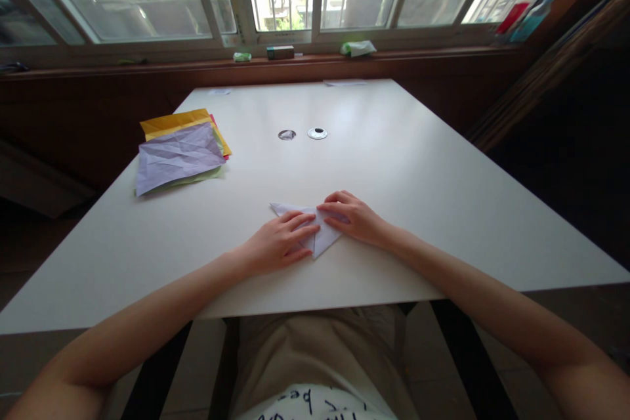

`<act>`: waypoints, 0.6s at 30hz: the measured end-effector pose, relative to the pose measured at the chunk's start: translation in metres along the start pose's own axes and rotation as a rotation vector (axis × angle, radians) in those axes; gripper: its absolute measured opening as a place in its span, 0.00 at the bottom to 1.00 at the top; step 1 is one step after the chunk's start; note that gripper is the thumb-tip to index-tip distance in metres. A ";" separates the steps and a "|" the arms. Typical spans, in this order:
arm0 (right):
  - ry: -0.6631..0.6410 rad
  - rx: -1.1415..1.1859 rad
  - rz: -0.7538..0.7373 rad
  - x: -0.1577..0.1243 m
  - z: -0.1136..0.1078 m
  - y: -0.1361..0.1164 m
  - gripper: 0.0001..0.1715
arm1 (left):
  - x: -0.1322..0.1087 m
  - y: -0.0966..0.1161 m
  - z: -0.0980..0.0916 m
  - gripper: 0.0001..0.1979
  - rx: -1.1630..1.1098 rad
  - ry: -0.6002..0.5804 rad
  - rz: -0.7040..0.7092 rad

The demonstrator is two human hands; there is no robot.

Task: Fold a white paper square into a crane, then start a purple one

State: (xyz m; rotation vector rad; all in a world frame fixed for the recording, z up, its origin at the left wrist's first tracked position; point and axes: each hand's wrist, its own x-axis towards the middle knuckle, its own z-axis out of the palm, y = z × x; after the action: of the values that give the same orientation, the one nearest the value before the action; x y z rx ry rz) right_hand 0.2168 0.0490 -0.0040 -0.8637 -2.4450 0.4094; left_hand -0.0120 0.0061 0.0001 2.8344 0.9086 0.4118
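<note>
A pale lilac sheet of paper (pixel 325 238), folded into a triangle with a crease down its middle, lies on the white table near its front edge. One point of the triangle faces me and another sticks out to the left. My left hand (pixel 288 236) rests flat over the left half, its fingers stretched out towards the middle crease. Over the right half lies my right hand (pixel 355 218), fingers extended and their tips near the top of the crease. Parts of the paper are hidden beneath both hands.
A stack of coloured paper (pixel 180 154), creased lilac on top with yellow, red and green beneath, lies at the left. Two round holes, a left one (pixel 287 135) and a right one (pixel 317 134), sit mid-table. Small packets (pixel 357 48) line the windowsill.
</note>
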 end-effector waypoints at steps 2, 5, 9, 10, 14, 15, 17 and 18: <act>-0.005 -0.001 -0.006 0.000 -0.001 0.000 0.14 | 0.000 0.000 0.000 0.22 -0.004 0.005 0.002; -0.012 0.004 -0.016 0.001 -0.001 0.000 0.14 | 0.000 0.000 0.000 0.22 -0.007 0.002 0.001; -0.011 0.011 -0.039 0.001 -0.001 0.001 0.13 | 0.000 0.000 0.000 0.22 -0.004 -0.005 -0.003; -0.009 0.012 -0.043 0.001 -0.001 0.001 0.13 | 0.000 0.000 0.000 0.22 -0.003 -0.005 -0.003; -0.012 0.015 -0.035 0.001 -0.002 0.000 0.12 | 0.000 0.002 -0.001 0.20 -0.007 0.019 0.020; -0.015 0.014 -0.029 0.001 -0.002 -0.001 0.12 | 0.001 0.003 -0.001 0.19 -0.013 0.025 0.031; -0.020 0.015 -0.021 0.001 -0.003 -0.002 0.12 | 0.001 0.004 -0.002 0.16 -0.038 0.032 0.054; -0.020 0.016 -0.020 0.001 -0.003 -0.002 0.12 | 0.002 0.005 -0.002 0.15 -0.056 0.033 0.066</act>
State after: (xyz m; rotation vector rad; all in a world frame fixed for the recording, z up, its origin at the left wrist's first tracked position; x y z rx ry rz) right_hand 0.2165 0.0488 -0.0004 -0.8316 -2.4630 0.4322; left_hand -0.0086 0.0031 0.0036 2.8207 0.7988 0.4852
